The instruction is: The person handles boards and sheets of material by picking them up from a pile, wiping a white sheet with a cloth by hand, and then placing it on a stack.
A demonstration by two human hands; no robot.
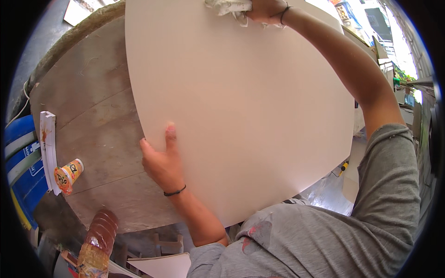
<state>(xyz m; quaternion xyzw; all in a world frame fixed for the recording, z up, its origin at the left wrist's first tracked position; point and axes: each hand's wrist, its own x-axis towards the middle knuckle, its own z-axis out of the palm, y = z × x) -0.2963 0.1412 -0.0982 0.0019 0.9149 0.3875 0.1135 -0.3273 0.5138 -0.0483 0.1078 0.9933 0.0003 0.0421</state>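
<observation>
A large white board point(241, 111) with a smooth face lies on a worn brown wooden table point(88, 111). Far off at its upper edge, my right hand point(266, 10) is closed on a crumpled white cloth point(229, 6) that rests against the board's face. That arm reaches out long from the right side. Nearer to me, my left hand point(163, 162) grips the board's left edge. Its thumb lies on the white face, while the other fingers bend at the edge and are partly hidden.
On the table's left stand an orange printed cup point(68, 173) and a white grooved strip point(47, 150). A brown-tinted plastic bottle point(99, 234) is at the near left corner. Blue slatted plastic point(22, 153) sits beyond the left edge. A yellow-handled tool point(343, 167) lies right of the board.
</observation>
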